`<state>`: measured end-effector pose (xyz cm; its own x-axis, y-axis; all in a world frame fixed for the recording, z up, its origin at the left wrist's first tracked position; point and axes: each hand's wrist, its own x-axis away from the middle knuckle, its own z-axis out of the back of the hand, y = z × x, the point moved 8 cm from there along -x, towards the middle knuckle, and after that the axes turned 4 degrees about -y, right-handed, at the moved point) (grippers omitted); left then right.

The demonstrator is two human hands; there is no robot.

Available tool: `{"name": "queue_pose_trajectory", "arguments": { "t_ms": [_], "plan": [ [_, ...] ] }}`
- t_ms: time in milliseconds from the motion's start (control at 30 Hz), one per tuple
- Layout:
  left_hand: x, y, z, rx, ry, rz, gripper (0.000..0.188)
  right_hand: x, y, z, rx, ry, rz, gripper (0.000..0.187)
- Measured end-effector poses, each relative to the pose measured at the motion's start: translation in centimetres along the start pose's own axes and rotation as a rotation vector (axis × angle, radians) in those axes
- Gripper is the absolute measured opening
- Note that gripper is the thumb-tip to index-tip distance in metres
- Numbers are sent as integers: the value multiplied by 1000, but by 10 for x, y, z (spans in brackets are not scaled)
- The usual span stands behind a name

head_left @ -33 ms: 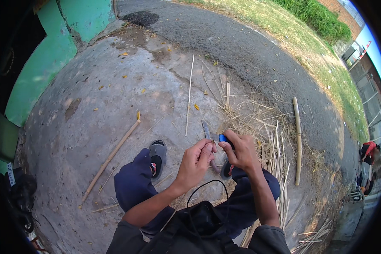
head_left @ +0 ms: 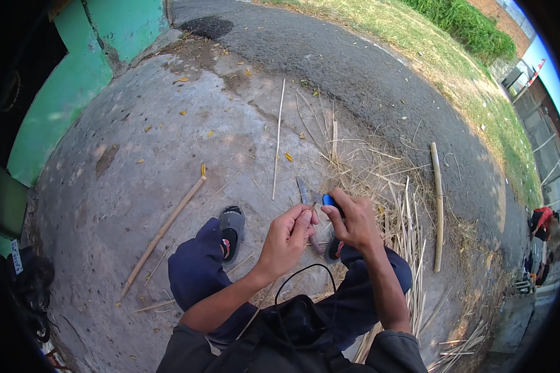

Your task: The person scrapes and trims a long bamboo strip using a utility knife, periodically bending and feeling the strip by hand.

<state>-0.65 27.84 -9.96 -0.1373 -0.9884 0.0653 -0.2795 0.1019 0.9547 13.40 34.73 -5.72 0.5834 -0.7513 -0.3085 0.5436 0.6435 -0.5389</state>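
My left hand (head_left: 287,239) is closed in a pinch on a thin bamboo strip (head_left: 253,318), whose tail runs down past my wrist toward my lap. In my right hand (head_left: 356,222) is a small knife (head_left: 328,200) with a blue handle, its short blade pointing left, close to the left fingertips. The strip's tip shows only slightly between the two hands. Below them on the ground lies a larger knife (head_left: 302,188) with a grey blade, its handle partly hidden behind my left fingers.
Split bamboo strips (head_left: 412,239) and pale shavings (head_left: 370,163) are heaped to the right. Beyond them lies a thick bamboo pole (head_left: 437,208). A thinner stick (head_left: 162,239) lies left of my sandalled foot (head_left: 232,231); another strip (head_left: 279,140) is ahead. People (head_left: 539,233) are far right.
The blue-handled knife has tilted very slightly in my right hand, its blade shifting a little upward. My left hand stays where it was.
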Motion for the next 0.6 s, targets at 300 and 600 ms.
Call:
{"name": "queue_pose_trajectory", "arguments": {
  "t_ms": [300, 600],
  "plan": [
    [10, -2, -20, 228, -188, 197, 27, 1, 57, 42, -117, 263, -206, 38],
    [1, -2, -3, -47, -65, -12, 26, 2, -7, 1, -78, -40, 21, 26]
  ]
}}
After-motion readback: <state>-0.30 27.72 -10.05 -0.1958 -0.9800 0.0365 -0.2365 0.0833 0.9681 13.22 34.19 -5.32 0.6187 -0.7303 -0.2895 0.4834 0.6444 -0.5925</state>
